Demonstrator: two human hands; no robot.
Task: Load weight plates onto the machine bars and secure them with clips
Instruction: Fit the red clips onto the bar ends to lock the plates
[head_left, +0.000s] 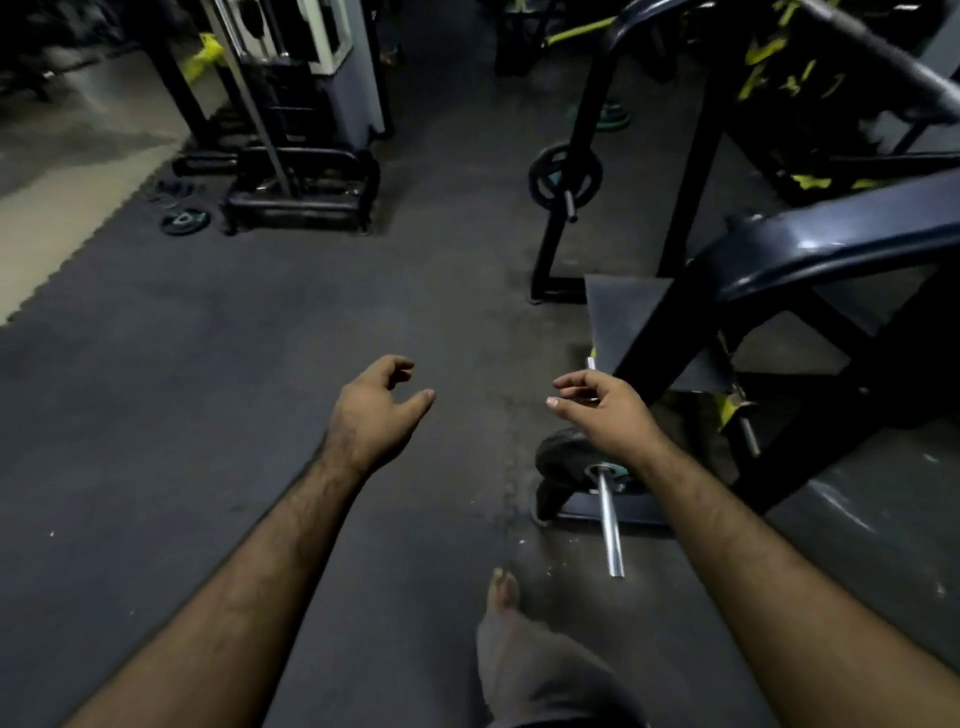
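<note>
Just both hands (376, 410) empty, loose

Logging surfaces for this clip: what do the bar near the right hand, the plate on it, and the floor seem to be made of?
The bar looks like polished, probably chromed steel: bright silver with sharp highlights. The plate on it is dull black with a soft sheen, possibly rubber-coated or painted iron; blur leaves it open. The floor appears to be matte dark rubber matting, with a jagged interlocking edge at far left.
</note>
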